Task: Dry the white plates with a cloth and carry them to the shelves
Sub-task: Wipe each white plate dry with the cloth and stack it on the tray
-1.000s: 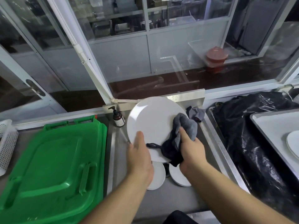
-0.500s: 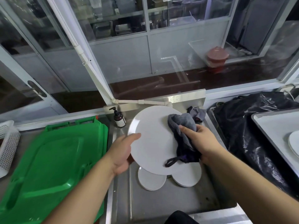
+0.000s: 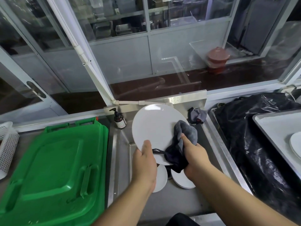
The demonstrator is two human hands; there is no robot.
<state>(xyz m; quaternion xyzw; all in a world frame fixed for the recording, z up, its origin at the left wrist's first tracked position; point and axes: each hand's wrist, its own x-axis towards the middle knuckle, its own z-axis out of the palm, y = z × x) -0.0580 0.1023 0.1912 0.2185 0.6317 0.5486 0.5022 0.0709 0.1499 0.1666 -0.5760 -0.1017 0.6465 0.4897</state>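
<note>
Nearest the camera, two bare forearms reach forward over a steel sink [image 3: 120,185]. The left hand [image 3: 144,162] grips the near lower edge of a large white plate [image 3: 154,128], thumb laid on its face and fingers hidden behind the rim, holding it tilted up over the basin. The right hand [image 3: 193,156] is closed around a grey cloth [image 3: 185,132] and presses it against the right side of the plate's face; a darker part of the cloth with a loop hangs down between the two hands, across the plate's lower edge. Directly beneath the hands, on the sink floor, lie more small white plates [image 3: 182,180], partly covered by the wrists, so their number cannot be told. To the left of the left hand, beside the sink, sits a big green plastic lid [image 3: 53,168], and beyond its far left edge a white perforated basket [image 3: 8,144]. To the right of the right hand a crumpled black plastic bag [image 3: 254,136] fills the neighbouring space, with a pale tray [image 3: 275,128] overlapping it at the frame's right side and another white dish [image 3: 295,144] resting on that tray. Just past the held plate, at the back of the sink, stand a brown pump bottle [image 3: 120,122] on the left and a second bunched grey rag [image 3: 197,115] on the right. Farther off, a glass partition [image 3: 162,54] with white frames shows dim shelving and a reddish pot [image 3: 217,57] behind it.
</note>
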